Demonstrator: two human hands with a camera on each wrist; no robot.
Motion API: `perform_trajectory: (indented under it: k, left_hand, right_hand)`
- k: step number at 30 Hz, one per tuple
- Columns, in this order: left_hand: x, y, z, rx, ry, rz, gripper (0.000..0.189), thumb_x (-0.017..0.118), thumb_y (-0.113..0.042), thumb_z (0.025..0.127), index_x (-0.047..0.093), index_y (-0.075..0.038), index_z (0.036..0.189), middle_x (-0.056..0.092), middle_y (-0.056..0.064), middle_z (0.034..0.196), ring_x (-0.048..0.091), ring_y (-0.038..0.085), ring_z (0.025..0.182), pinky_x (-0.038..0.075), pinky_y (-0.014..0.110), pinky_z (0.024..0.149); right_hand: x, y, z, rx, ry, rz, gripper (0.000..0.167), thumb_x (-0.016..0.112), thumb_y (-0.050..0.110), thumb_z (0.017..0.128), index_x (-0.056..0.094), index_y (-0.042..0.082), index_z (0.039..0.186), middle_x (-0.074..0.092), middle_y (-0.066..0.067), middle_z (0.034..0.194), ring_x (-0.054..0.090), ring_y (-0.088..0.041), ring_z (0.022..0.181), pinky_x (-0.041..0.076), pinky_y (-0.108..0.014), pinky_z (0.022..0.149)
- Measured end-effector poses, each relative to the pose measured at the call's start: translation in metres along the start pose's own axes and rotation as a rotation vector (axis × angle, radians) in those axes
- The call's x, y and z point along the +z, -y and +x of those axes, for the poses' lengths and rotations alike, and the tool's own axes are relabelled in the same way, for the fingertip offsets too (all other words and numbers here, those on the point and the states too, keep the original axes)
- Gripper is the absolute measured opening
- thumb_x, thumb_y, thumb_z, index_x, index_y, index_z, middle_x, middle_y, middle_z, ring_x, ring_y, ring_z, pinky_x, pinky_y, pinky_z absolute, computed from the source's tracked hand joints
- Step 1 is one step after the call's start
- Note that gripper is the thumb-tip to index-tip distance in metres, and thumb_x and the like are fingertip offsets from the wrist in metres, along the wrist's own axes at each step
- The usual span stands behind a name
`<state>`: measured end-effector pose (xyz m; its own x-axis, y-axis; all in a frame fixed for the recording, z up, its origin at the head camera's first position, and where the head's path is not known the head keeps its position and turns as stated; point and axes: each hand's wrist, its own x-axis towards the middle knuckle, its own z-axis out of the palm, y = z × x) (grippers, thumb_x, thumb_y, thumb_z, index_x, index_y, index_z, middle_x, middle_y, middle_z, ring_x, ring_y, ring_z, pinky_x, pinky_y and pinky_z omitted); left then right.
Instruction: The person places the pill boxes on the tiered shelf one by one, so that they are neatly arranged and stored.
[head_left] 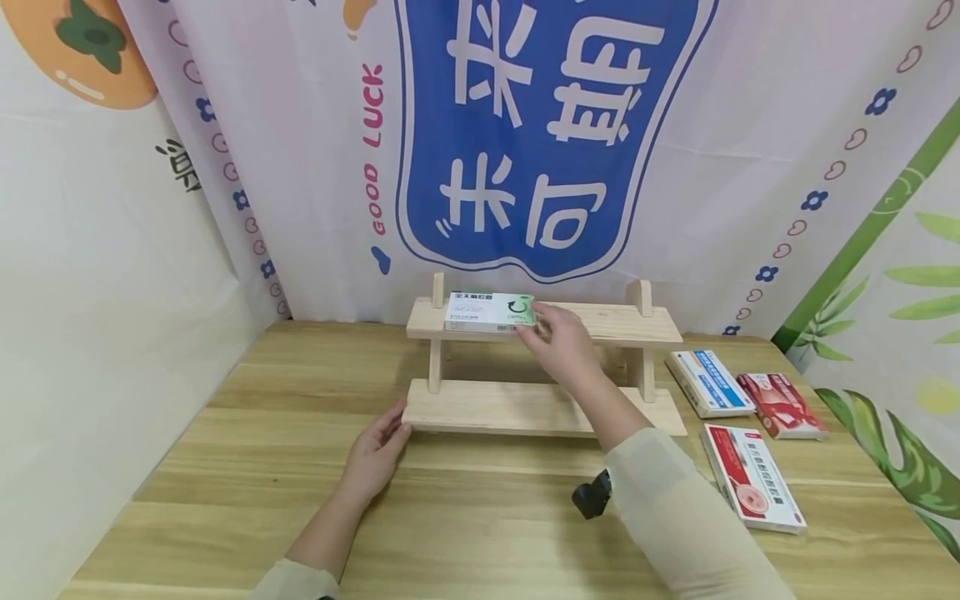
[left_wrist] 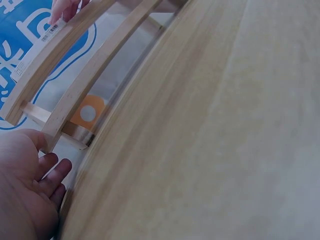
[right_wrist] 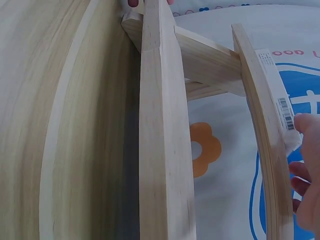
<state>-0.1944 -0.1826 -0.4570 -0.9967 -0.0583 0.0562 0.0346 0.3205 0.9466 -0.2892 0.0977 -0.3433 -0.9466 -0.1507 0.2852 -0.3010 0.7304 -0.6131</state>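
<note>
A two-tier wooden rack (head_left: pixel 480 406) stands on the table against the backdrop. On its upper board lies a white and green medicine box (head_left: pixel 483 313), toward the left end. My right hand (head_left: pixel 561 342) pinches the box's right end, thumb at the front edge. The right wrist view shows the box's barcode side (right_wrist: pixel 278 97) along the upper board, with my thumb by it. With my left hand (head_left: pixel 375 454) I hold the left end of the rack's lower board. In the left wrist view, the thumb and fingers (left_wrist: pixel 54 179) meet around that board end.
Right of the rack lie a blue and white box (head_left: pixel 711 383), a red box (head_left: pixel 782 406) and a red and white box (head_left: pixel 753 477). Below my right forearm a small black object (head_left: pixel 592 496) shows. A printed cloth (head_left: pixel 322 167) hangs behind the table.
</note>
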Motion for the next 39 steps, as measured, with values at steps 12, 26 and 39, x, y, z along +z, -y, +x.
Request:
perform_trajectory:
  k: [12,26,39]
  left_hand:
    - [0.000,0.006,0.002,-0.012,0.007,0.026,0.047,0.051,-0.016,0.102,0.042,-0.005,0.147,0.046,0.014,0.150,0.047,0.031,0.137,0.038,0.043,0.116]
    - [0.000,0.004,0.004,0.001,0.016,0.009,0.046,0.051,-0.015,0.102,0.042,-0.004,0.146,0.046,0.016,0.149,0.046,0.031,0.137,0.038,0.042,0.116]
    - [0.001,0.003,0.004,-0.011,0.016,0.013,0.047,0.051,-0.017,0.102,0.042,-0.005,0.147,0.046,0.016,0.150,0.045,0.031,0.138,0.037,0.043,0.117]
  right_hand:
    - [-0.025,-0.028,-0.035,-0.002,-0.068,0.063,0.055,0.061,0.041,0.095,0.051,0.011,0.141,0.049,-0.013,0.148,0.049,-0.033,0.133,0.041,-0.051,0.113]
    - [-0.060,-0.076,-0.090,-0.026,-0.172,-0.016,0.052,0.062,0.032,0.096,0.052,0.002,0.137,0.052,-0.022,0.142,0.044,-0.042,0.134,0.034,-0.060,0.113]
    - [-0.094,-0.114,-0.143,0.079,-0.282,-0.102,0.052,0.064,0.032,0.095,0.053,0.000,0.134,0.052,-0.028,0.139,0.042,-0.051,0.130,0.035,-0.069,0.105]
